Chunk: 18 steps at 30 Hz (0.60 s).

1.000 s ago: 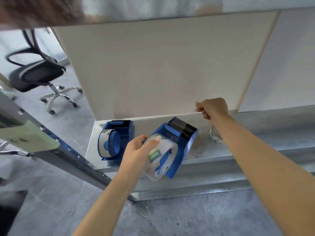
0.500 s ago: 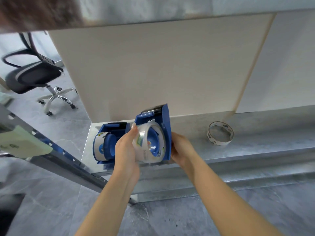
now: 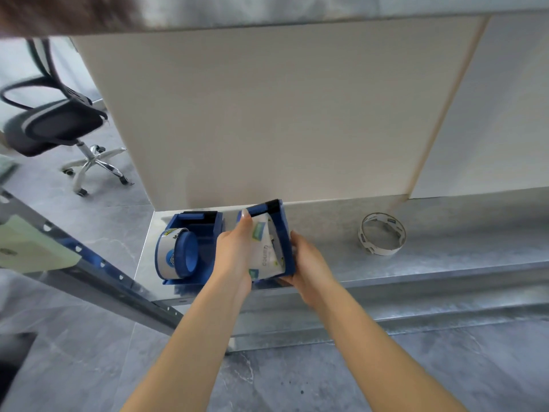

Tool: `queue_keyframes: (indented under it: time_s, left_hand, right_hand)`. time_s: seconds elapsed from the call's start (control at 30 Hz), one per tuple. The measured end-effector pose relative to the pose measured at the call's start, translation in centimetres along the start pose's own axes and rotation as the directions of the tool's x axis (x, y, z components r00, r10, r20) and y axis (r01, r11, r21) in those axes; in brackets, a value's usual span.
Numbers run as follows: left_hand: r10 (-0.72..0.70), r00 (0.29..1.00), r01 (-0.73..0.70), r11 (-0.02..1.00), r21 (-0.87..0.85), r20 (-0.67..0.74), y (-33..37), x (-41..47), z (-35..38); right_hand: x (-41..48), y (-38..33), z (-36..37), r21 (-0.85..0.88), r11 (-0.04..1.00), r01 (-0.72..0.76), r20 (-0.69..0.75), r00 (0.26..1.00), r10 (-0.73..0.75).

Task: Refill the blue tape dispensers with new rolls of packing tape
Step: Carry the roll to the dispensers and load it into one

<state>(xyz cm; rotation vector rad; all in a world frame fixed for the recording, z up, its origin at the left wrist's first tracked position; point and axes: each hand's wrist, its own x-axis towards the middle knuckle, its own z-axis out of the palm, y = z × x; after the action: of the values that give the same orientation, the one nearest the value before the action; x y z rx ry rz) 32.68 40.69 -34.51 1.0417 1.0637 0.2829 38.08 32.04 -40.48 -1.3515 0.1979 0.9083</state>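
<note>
Fingers [image 3: 245, 226] of the left hand [image 3: 233, 257] are curled round a new tape roll [image 3: 266, 254], which is pressed into a blue dispenser [image 3: 284, 233]. That dispenser is gripped from the right by the right hand [image 3: 309, 267], whose fingertips are hidden beneath it, at the near edge of a metal shelf [image 3: 326, 230]. Just left, a second dispenser [image 3: 208, 233] with a loaded roll [image 3: 166, 257] is set on the shelf; an empty cardboard ring [image 3: 381, 234] lies well to the right.
</note>
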Motion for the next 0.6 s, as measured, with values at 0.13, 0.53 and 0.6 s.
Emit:
queue_keyframes:
  time_s: [0.13,0.53,0.6]
  left_hand:
    - [-0.014,1.0,0.014,1.0,-0.006,-0.021,0.2,0.5,0.7]
    - [0.02,0.999,-0.028,0.952,0.306,0.029,-1.5,1.0,2.8]
    - [0.064,0.996,-0.08,0.94,0.333,0.059,-1.9,0.8,2.8]
  right_hand:
    - [0.6,-1.5,-0.8,-0.223,0.975,0.003,0.01,1.0,0.0]
    - [-0.4,-2.6,-3.2,-0.977,0.196,0.08,0.007,0.938,-0.346]
    - [-0.5,-2.7,-3.6,-0.986,0.148,0.076,0.009,0.913,-0.409]
